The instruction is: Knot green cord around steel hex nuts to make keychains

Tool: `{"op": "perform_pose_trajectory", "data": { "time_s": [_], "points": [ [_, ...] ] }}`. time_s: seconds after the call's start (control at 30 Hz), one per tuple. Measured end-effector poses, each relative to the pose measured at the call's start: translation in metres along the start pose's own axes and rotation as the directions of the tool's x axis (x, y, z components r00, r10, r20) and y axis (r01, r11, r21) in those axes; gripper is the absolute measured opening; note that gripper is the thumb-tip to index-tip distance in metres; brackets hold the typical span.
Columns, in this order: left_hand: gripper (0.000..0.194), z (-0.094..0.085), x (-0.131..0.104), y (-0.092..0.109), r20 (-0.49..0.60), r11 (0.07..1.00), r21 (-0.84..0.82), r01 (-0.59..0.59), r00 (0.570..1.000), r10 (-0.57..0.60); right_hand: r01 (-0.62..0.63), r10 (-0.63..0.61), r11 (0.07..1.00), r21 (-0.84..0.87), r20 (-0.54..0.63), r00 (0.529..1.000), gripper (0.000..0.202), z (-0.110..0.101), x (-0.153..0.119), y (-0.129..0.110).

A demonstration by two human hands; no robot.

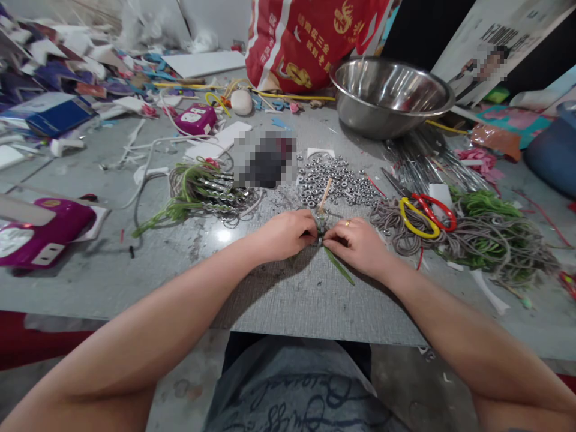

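My left hand [288,235] and my right hand [357,245] meet low over the grey table, their fingertips pinched together. Between them is a green cord [338,265], its tail slanting down to the right beneath my right hand. Something small and dark sits on the cord at the fingertips, mostly hidden. Just beyond the hands lies a spread of small metal nuts [335,177], with a thin tan stick [326,193] pointing up at its near edge. Grey and green cords [486,237] lie in a heap at the right, under red-and-yellow-handled scissors [423,216].
Finished-looking green cords with twisted metal rods [207,192] lie at the left. Purple glue-gun-like devices [54,231] stand further left, one with a white cable. A steel bowl [391,114] and a red bag [292,54] stand at the back. Scraps [67,66] cover the far left.
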State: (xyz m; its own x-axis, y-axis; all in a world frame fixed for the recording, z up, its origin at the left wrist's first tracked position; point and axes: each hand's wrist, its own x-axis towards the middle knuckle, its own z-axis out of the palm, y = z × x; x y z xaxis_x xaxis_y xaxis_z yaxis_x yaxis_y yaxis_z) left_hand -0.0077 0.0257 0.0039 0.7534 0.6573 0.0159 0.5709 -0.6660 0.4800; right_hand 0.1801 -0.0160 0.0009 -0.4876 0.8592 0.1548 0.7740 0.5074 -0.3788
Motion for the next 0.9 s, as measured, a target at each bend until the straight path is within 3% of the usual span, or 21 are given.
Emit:
{"op": "perform_pose_trajectory", "data": {
  "time_s": [0.43,0.9],
  "points": [
    [0.014,0.0018,0.0035,0.0026,0.001,0.999,-0.006,0.052,0.999,-0.052,-0.127,0.128,0.990,0.053,-0.024,0.991,0.008,0.0052,0.0040,-0.0077],
    [0.013,0.0060,-0.0018,0.0028,-0.057,1.000,0.022,0.002,0.998,-0.001,-0.084,0.092,0.988,0.131,-0.054,0.994,0.007,0.0077,0.0036,-0.0052]
  ]
}}
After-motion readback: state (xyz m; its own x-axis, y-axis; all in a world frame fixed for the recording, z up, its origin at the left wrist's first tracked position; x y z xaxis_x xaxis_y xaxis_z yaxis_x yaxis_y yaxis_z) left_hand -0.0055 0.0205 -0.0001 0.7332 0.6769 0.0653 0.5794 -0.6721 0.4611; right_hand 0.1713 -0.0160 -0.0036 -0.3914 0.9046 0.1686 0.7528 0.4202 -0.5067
